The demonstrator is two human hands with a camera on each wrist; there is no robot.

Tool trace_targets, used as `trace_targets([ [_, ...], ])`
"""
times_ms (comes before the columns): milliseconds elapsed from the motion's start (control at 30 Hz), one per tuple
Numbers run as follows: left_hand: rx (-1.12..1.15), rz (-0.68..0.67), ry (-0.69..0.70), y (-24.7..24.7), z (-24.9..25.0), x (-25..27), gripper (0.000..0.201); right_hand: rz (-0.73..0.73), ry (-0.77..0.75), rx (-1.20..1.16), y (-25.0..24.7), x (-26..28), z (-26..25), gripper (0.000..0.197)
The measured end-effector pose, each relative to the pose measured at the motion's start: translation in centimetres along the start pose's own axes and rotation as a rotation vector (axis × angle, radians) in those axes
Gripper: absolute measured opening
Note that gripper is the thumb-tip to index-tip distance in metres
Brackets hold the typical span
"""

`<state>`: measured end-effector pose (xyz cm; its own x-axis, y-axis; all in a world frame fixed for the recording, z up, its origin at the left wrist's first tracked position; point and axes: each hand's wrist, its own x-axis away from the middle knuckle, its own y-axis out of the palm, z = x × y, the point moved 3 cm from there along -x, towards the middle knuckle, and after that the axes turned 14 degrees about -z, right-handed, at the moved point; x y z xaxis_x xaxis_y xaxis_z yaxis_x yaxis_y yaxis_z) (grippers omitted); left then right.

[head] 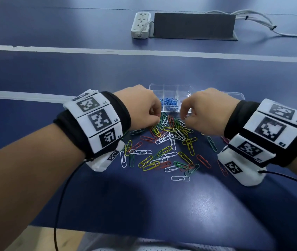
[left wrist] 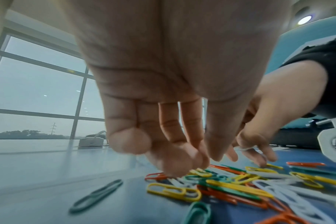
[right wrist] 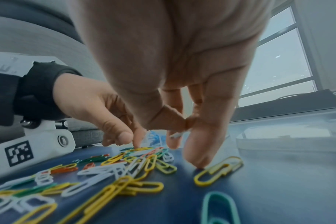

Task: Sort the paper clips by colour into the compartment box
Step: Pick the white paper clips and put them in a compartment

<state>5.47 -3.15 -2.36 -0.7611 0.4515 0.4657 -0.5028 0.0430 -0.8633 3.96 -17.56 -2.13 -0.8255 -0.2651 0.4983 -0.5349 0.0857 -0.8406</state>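
A loose pile of paper clips (head: 169, 134) in white, yellow, green and red lies on the blue table, in front of a clear compartment box (head: 171, 86). One front compartment holds blue clips (head: 169, 103). My left hand (head: 155, 117) reaches down into the far left of the pile with curled fingers. Its fingertips (left wrist: 175, 169) touch the clips, but I cannot see whether they pinch one. My right hand (head: 184, 116) hovers over the far right of the pile and pinches a white clip (right wrist: 176, 134) between thumb and forefinger.
A clear lid (head: 234, 95) lies to the right of the box. Far back stand a white power strip (head: 141, 24), a dark grey block (head: 193, 24) and cables (head: 263, 20). Black wrist cords trail across the table's near edge (head: 162, 234).
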Motion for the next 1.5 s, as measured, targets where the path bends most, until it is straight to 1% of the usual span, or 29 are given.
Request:
trace_targets([
  [100,-0.034,0.013,-0.001,0.0,1.1,-0.4,0.021,0.024,-0.002,-0.027,-0.2,0.1,-0.1,0.020],
  [267,-0.081,0.029,-0.080,0.0,2.5,-1.1,0.026,0.028,0.017,0.006,0.1,-0.2,-0.7,0.016],
  [400,-0.065,0.014,-0.095,0.1,2.8,-1.6,0.023,0.057,-0.002,0.110,0.1,-0.6,-1.3,0.022],
  [533,-0.067,-0.032,-0.047,0.1,3.0,-1.5,0.014,0.031,-0.022,0.117,0.2,-0.9,-1.6,0.021],
  [600,-0.003,-0.028,-0.025,0.0,2.6,-1.2,0.009,0.021,-0.031,0.095,0.3,-1.0,-1.4,0.019],
  [733,0.166,0.002,0.013,-0.4,1.7,-0.3,0.008,-0.020,-0.009,0.031,0.3,-0.8,-0.5,0.022],
  [833,0.305,-0.021,0.042,-0.2,1.1,0.3,0.006,-0.039,0.014,0.018,0.3,-0.8,0.1,0.021],
  [900,0.408,-0.048,0.076,0.2,0.9,0.4,0.008,-0.045,0.037,0.004,0.1,-0.7,0.6,0.017],
  [967,0.482,-0.077,0.103,0.5,0.7,0.5,0.015,-0.075,0.067,-0.089,-0.2,-0.6,1.2,0.014],
  [1000,0.497,-0.095,0.109,0.7,0.7,0.5,0.020,-0.106,0.070,-0.209,-0.3,-0.6,1.5,0.016],
  [1033,0.497,-0.115,0.109,0.8,0.7,0.6,0.023,-0.152,0.068,-0.390,-0.3,-0.5,1.5,0.019],
  [1100,0.437,-0.146,0.087,0.8,0.8,0.7,0.022,-0.205,0.060,-0.764,-0.1,-0.4,1.7,0.024],
  [1133,0.380,-0.144,0.068,0.8,0.9,0.7,0.018,-0.223,0.054,-0.879,0.1,-0.3,1.7,0.024],
  [1200,0.244,-0.121,0.029,0.8,1.1,0.8,0.012,-0.255,0.032,-0.942,0.4,-0.3,1.5,0.023],
  [1267,0.138,-0.132,-0.003,1.2,1.2,1.0,0.012,-0.254,0.006,-0.859,0.5,-0.4,1.0,0.022],
  [1300,0.089,-0.136,-0.011,1.4,1.3,1.0,0.013,-0.236,-0.008,-0.729,0.5,-0.3,0.8,0.020],
  [1400,-0.044,-0.122,-0.004,1.8,1.9,1.0,0.019,-0.133,-0.069,-0.172,0.8,0.4,-0.4,0.003],
  [1433,-0.061,-0.118,-0.004,1.8,2.1,1.0,0.020,-0.094,-0.090,-0.033,1.0,0.6,-0.9,0.006],
  [1500,-0.065,-0.115,-0.001,1.6,2.3,0.9,0.022,-0.061,-0.118,0.105,1.3,0.8,-1.5,0.016],
])
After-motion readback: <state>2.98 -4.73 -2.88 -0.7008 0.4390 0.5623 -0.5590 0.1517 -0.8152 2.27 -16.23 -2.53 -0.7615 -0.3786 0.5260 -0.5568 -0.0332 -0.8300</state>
